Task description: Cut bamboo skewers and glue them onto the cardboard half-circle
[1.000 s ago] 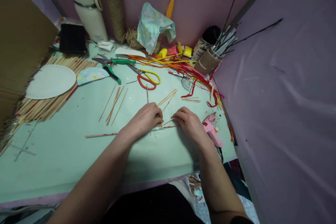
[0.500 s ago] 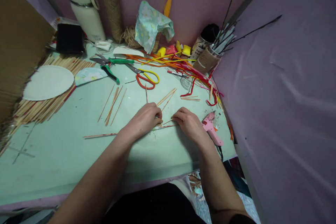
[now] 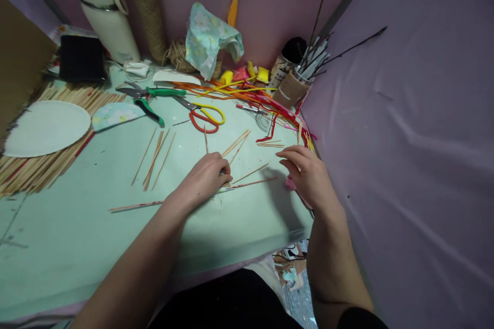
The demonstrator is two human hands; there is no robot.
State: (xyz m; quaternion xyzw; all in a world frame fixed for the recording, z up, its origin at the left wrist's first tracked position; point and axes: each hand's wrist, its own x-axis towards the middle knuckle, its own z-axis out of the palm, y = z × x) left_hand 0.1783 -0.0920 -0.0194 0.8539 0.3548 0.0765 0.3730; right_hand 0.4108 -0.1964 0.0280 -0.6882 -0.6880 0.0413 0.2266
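Observation:
My left hand rests on the pale green table, its fingers pinched down at the near ends of thin wooden sticks. One thin stick slants up to the right from those fingertips. Below it a red-marked stick runs to the right, and a similar stick shows left of my wrist. Raised over the table's right side, my right hand has its thumb and fingers apart with nothing between them. A pink glue gun lies partly hidden under it. More sticks lie just beyond my left hand.
Scissors and green-handled pliers lie behind the hands. A large stick pile with a white oval piece fills the left. Along the back stand a white bottle, a twine spool and a brown holder.
My right hand has let go of the thin stick and moved up and right, over the glue gun. My left hand stays at the stick ends. The view has shifted to the right.

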